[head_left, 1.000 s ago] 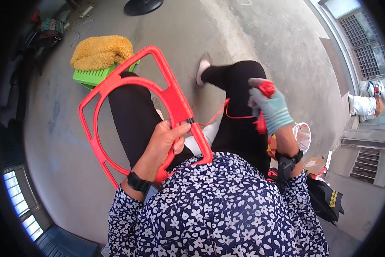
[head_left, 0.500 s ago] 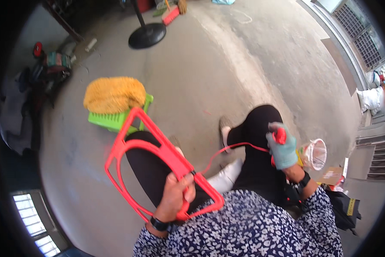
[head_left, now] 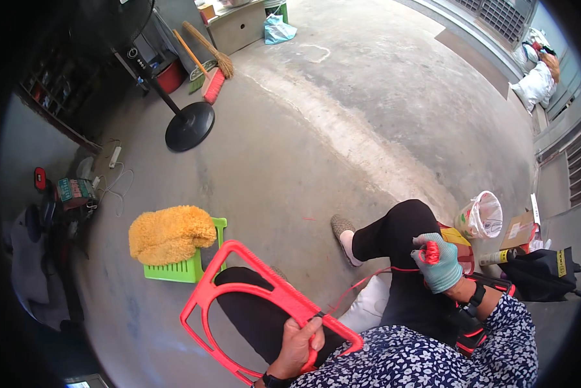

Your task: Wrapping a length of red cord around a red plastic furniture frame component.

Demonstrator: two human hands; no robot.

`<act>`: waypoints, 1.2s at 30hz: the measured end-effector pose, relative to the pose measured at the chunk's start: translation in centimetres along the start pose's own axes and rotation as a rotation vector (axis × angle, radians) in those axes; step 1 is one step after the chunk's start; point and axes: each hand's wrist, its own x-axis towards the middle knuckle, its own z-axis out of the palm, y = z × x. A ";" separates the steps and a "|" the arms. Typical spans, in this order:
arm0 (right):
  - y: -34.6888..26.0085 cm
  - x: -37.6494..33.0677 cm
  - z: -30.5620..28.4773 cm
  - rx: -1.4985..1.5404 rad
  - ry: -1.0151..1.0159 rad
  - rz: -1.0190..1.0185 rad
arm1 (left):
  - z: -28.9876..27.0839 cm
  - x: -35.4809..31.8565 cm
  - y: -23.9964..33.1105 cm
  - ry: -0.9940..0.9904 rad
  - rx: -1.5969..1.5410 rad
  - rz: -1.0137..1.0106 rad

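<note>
My bare left hand [head_left: 298,346] is closed round the straight bar of a red plastic frame [head_left: 255,292], which has a curved loop on its far side and rests over my left leg. A small black band [head_left: 319,315] sits on the bar beside my fingers. My right hand [head_left: 444,271], in a grey-green glove, is shut on a small bundle of red cord [head_left: 432,252] above my right thigh. From this bundle a thin red cord [head_left: 361,280] runs slack across to the frame near the black band. White cloth or padding [head_left: 366,304] lies between my legs.
Ahead on the left, a green plastic stool [head_left: 174,271] carries a fluffy yellow cushion [head_left: 172,234]. A standing fan [head_left: 190,127] and brooms [head_left: 214,84] are farther off. At my right are a lined bucket [head_left: 481,216], a cardboard box [head_left: 518,231] and a black bag [head_left: 539,275].
The view has tilted up, showing more of the floor ahead, the fan and the brooms. Both hands keep their hold on the frame and the cord bundle.
</note>
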 end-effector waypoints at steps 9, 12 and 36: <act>1.5 4.2 1.9 0.036 -0.051 -0.199 | 2.5 0.1 0.2 -0.087 0.108 -0.148; 0.6 5.0 3.4 0.058 -0.188 -0.208 | 3.3 -0.6 0.5 -0.095 0.167 -0.143; -4.6 4.5 6.3 0.078 -0.439 -0.607 | 5.8 -9.5 -4.4 0.156 0.001 0.107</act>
